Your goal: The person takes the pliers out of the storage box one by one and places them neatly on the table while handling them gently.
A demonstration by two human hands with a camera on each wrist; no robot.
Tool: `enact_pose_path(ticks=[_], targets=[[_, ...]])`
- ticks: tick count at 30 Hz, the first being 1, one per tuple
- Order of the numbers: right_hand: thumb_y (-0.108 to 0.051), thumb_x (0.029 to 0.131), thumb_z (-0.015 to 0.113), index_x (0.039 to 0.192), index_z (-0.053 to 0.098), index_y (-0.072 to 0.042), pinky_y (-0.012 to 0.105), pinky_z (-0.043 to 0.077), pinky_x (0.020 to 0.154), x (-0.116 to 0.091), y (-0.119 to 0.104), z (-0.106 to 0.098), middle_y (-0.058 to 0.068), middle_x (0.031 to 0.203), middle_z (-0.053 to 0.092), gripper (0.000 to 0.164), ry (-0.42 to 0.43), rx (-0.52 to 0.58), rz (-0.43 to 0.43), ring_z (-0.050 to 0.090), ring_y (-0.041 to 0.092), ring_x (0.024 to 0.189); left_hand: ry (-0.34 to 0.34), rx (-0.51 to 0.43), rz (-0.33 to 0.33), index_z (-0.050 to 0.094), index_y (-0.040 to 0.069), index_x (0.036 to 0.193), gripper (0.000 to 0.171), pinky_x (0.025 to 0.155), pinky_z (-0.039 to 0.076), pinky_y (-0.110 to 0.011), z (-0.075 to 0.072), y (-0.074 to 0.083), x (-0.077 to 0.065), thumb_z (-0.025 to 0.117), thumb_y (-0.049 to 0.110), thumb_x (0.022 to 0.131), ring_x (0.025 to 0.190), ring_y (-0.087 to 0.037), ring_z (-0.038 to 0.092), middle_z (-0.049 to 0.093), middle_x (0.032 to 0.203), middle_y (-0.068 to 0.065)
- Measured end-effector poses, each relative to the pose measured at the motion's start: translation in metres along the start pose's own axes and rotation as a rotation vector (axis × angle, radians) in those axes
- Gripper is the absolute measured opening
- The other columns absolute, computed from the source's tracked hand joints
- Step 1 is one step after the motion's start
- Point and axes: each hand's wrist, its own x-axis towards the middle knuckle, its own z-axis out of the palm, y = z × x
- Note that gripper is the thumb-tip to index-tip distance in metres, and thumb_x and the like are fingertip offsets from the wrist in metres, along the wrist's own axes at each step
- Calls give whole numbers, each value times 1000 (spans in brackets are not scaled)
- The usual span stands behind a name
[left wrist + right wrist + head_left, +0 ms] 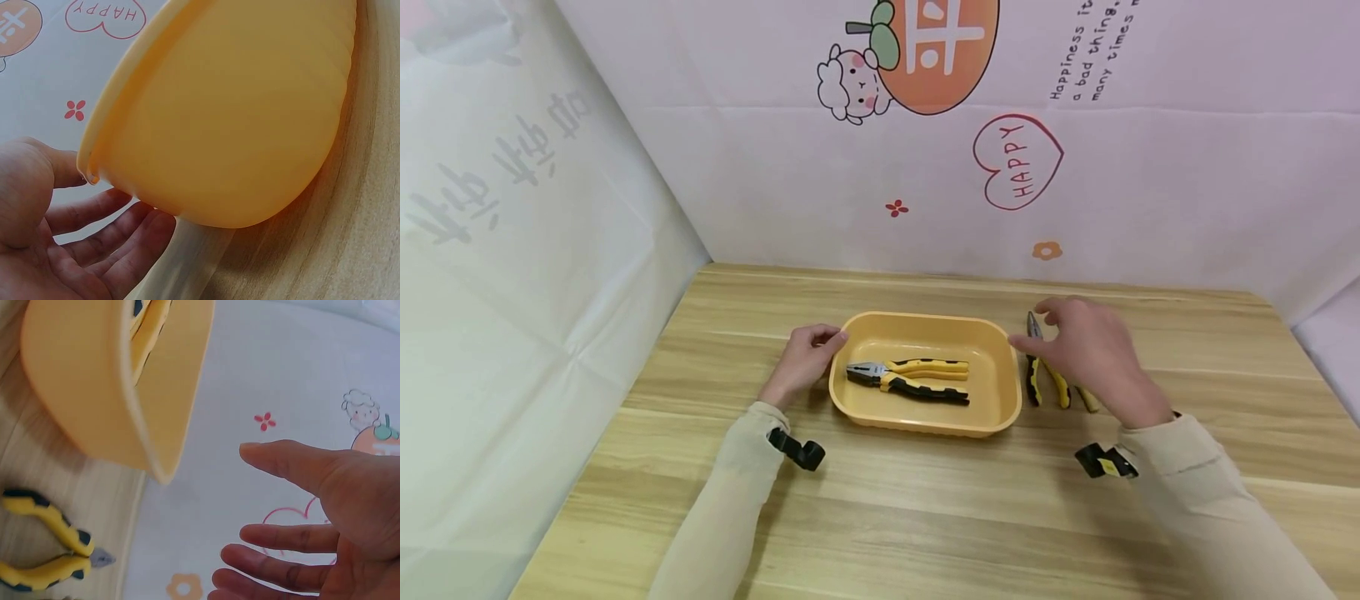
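A light orange plastic basin [925, 422] sits on the wooden table, with combination pliers [917, 379] lying inside, their handles yellow and black. My left hand [807, 360] holds the basin's left end. In the left wrist view its thumb is at the rim and its fingers [134, 240] touch the outer wall. Just right of the basin lie needle-nose pliers [1034, 367], partly hidden under my right hand [1086, 346]. That hand hovers with its fingers extended, apart from both basin and pliers in the right wrist view. Another yellow handle [1088, 400] shows beside them, mostly covered by the hand.
The wooden table [880, 517] ends at a white printed cloth [790, 183] behind and another white sheet [550, 275] on the left. A small black camera is strapped to each wrist.
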Motion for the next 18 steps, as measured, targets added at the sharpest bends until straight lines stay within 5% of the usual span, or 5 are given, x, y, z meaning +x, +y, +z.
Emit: enact_pose_path(ticks=[6, 13, 18], targets=[[-43, 88, 77, 125, 67, 5, 51, 49, 77, 2, -14, 0, 21, 108, 71, 61, -6, 19, -61, 64, 36, 94, 1, -4, -3, 68, -1, 122, 34, 92, 51, -40, 1, 1, 0, 59, 26, 105, 102, -27, 62, 68, 112, -16], [-39, 88, 79, 128, 65, 3, 58, 47, 93, 3, -28, 4, 25, 118, 69, 60, -34, 39, -130, 62, 43, 110, 2, -7, -7, 68, -1, 123, 34, 91, 51, -40, 1, 0, 1, 59, 26, 105, 102, -27, 61, 67, 112, -16], [-40, 89, 79, 130, 64, 2, 58, 49, 90, 5, -37, 12, 23, 122, 67, 60, -69, 35, -179, 61, 42, 112, 4, -9, -13, 68, -1, 123, 34, 91, 51, -39, 1, 0, 1, 59, 26, 104, 101, -27, 61, 67, 112, -16]])
